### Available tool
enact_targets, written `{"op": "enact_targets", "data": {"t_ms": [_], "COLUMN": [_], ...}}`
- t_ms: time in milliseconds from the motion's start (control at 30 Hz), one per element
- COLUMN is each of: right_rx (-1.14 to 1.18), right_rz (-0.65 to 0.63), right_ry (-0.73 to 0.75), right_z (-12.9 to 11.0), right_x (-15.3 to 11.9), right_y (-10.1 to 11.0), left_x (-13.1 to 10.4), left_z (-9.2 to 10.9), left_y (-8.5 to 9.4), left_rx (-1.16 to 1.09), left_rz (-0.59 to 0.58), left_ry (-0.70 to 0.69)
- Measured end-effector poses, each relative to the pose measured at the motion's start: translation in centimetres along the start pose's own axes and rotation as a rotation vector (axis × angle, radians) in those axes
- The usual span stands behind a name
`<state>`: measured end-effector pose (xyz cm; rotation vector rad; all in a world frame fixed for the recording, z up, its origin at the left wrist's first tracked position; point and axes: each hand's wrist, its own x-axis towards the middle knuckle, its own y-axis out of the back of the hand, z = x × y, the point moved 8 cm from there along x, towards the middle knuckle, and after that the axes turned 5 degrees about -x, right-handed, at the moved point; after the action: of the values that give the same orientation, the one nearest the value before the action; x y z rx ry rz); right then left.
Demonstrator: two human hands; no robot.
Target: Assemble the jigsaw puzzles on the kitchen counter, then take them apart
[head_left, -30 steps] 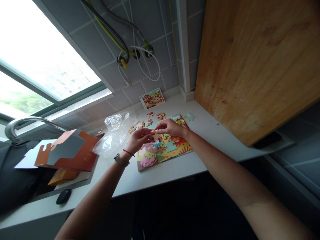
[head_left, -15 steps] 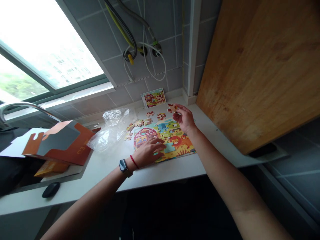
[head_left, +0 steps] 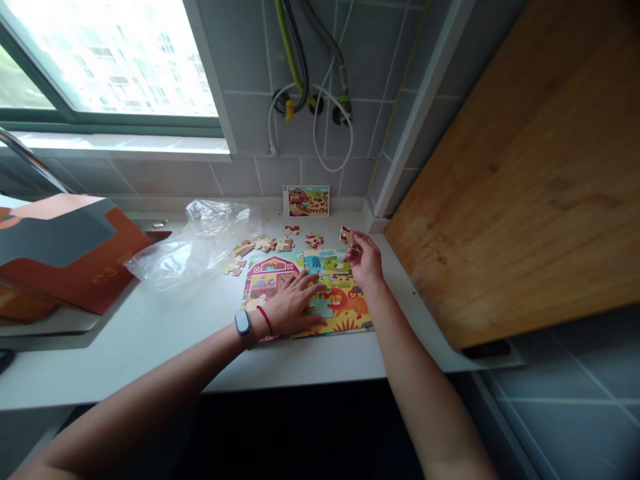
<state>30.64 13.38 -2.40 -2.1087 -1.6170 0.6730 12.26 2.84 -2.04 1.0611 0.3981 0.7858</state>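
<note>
A colourful puzzle point(head_left: 345, 303) with a red barn and animals lies on the white counter. My left hand point(head_left: 293, 303) rests on it with fingers spread and nothing held. Above the puzzle's upper right part, my right hand point(head_left: 366, 259) pinches a puzzle piece point(head_left: 346, 235) between thumb and fingers. Several loose pieces lie behind the puzzle, among them a red and white piece point(head_left: 315, 241) and a smaller-looking one point(head_left: 292, 230). At the puzzle's left lies another loose piece point(head_left: 235, 268). A picture card point(head_left: 309, 201) leans upright against the wall.
Clear plastic bags point(head_left: 175, 257) lie left of the pieces. Farther left is an orange and grey box point(head_left: 65, 250). A large wooden board point(head_left: 525, 200) leans at the right. Cables and a hose point(head_left: 300, 60) hang on the tiled wall.
The head view has turned and shifted. My left hand's fingers are spread wider on the puzzle. My right hand still holds its piece raised above the puzzle's back right part.
</note>
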Motion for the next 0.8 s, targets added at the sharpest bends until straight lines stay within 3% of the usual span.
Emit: {"op": "enact_targets", "data": {"t_ms": [267,633,800], "right_rx": [-0.055,-0.049,-0.096], "right_rz": [-0.083,-0.067,-0.131], "right_ry": [0.019,0.031,0.009], "right_z": [0.5,0.4,0.6], "right_x": [0.2,0.0,-0.6], "right_y": [-0.3,-0.3,-1.3], "left_x": [-0.6,-1.6,-1.9], "left_z": [1.5,2.5,3.8], "left_y": [1.2,0.4,0.4], "left_rx": [-0.069,-0.021,-0.065], "left_rz": [0.149,0.084,0.129], "left_ry": [-0.106,-0.169,-0.223]}}
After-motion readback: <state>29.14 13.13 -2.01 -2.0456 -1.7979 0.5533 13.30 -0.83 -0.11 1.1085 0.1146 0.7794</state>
